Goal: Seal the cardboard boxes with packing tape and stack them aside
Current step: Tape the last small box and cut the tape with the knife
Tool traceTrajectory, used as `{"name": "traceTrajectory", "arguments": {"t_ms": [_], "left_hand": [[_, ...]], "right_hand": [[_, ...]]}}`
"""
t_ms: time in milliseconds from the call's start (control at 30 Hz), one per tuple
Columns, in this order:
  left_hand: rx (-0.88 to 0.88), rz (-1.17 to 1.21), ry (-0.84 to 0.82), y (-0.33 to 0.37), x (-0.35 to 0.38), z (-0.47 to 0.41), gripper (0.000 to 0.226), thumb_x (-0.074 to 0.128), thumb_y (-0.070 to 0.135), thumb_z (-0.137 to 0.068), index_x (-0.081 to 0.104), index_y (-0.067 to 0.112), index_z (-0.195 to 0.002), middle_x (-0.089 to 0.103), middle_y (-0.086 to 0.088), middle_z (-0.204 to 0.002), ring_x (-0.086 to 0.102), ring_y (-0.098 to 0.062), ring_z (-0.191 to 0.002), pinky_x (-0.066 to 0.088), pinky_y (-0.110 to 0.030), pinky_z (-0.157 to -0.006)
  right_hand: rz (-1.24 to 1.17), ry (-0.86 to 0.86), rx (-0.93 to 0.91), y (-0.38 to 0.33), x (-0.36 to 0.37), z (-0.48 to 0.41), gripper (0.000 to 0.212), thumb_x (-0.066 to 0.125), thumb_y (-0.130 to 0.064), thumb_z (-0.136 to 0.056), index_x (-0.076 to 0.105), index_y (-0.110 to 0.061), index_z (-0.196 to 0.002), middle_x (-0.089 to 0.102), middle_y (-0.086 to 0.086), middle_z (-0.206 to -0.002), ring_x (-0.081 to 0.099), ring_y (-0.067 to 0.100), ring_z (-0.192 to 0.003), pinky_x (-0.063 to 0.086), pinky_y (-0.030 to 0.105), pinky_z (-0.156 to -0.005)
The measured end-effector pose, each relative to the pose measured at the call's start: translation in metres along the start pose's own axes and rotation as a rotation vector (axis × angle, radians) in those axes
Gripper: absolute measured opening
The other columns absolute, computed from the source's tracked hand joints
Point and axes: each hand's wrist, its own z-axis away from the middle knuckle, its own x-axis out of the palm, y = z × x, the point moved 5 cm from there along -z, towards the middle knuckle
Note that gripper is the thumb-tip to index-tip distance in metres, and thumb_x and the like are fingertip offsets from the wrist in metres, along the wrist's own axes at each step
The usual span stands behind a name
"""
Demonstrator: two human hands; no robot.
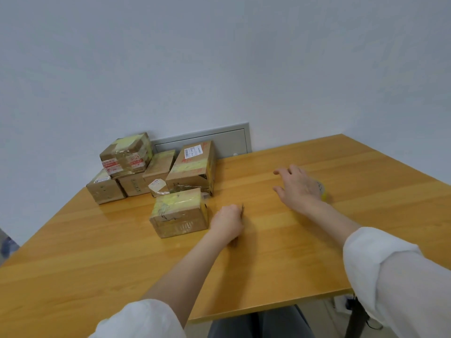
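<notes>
Cardboard stack (136, 167), centre left, taped | front box (179, 215) probably awaiting stacking | left hand (228, 222) is gripping dark tool (242, 208) | right hand (296, 185), spread, is reaching over yellow tape roll (324, 192)

My left hand (228, 222) lay knuckles-up, fingers curled under in a fist; I could not tell whether it gripped anything. My right hand (296, 185) reached farther out, palm down, fingers (283, 171) spread and nearly straight, thumb (278, 190) splayed to the left. Both forearms (192, 262) were bare and extended forward, with white sleeves (390, 276) pushed back. The hands were well apart.
</notes>
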Motion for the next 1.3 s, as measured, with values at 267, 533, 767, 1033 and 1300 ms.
{"name": "traceTrajectory", "arguments": {"t_ms": [267,533,767,1033,1300], "left_hand": [[0.065,0.355,0.04,0.024,-0.013,-0.014,0.035,0.057,0.018,-0.093,0.059,0.01,-0.126,0.063,-0.009,-0.122,0.061,-0.026,-0.109,0.051,-0.037,-0.093],[-0.104,0.28,0.606,-0.136,-0.103,-0.003,0.035,0.041,0.011,-0.098,0.057,0.011,-0.129,0.061,-0.008,-0.125,0.056,-0.024,-0.113,0.045,-0.036,-0.089],[-0.307,0.95,0.219,-0.191,-0.048,-0.01,0.055,0.044,0.018,-0.098,0.025,0.017,-0.15,0.04,-0.003,-0.146,0.046,-0.02,-0.12,0.041,-0.032,-0.097],[-0.298,1.254,0.075,-0.166,-0.029,-0.009,0.06,0.047,0.025,-0.099,0.021,0.02,-0.152,0.042,-0.003,-0.146,0.05,-0.021,-0.121,0.043,-0.036,-0.103],[-0.205,1.033,0.076,-0.12,-0.02,-0.01,0.065,0.039,0.037,-0.102,0.005,0.018,-0.154,0.018,-0.004,-0.159,0.028,-0.023,-0.141,0.027,-0.036,-0.113]], "right_hand": [[-0.374,0.057,0.009,-0.05,-0.012,-0.018,0.033,0.036,-0.01,-0.098,0.055,-0.015,-0.125,0.056,0.006,-0.126,0.048,0.025,-0.117,0.042,0.037,-0.093],[-0.727,-0.277,-0.044,-0.189,0.045,-0.003,0.05,0.038,-0.027,-0.101,0.03,-0.013,-0.148,0.045,0.008,-0.145,0.043,0.025,-0.13,0.038,0.04,-0.106],[-0.703,-0.425,0.178,-0.216,0.094,-0.013,0.067,0.039,-0.032,-0.102,0.003,-0.009,-0.153,0.008,0.01,-0.161,0.017,0.028,-0.145,0.021,0.038,-0.115],[-0.826,-0.526,0.379,-0.174,0.097,-0.017,0.053,0.047,-0.026,-0.099,0.032,-0.006,-0.145,0.043,0.012,-0.144,0.047,0.025,-0.121,0.04,0.033,-0.095],[-0.74,-0.527,0.303,-0.127,0.081,-0.009,0.066,0.035,-0.038,-0.103,0.006,-0.007,-0.153,0.016,0.012,-0.159,0.02,0.029,-0.145,0.019,0.04,-0.117]]}}
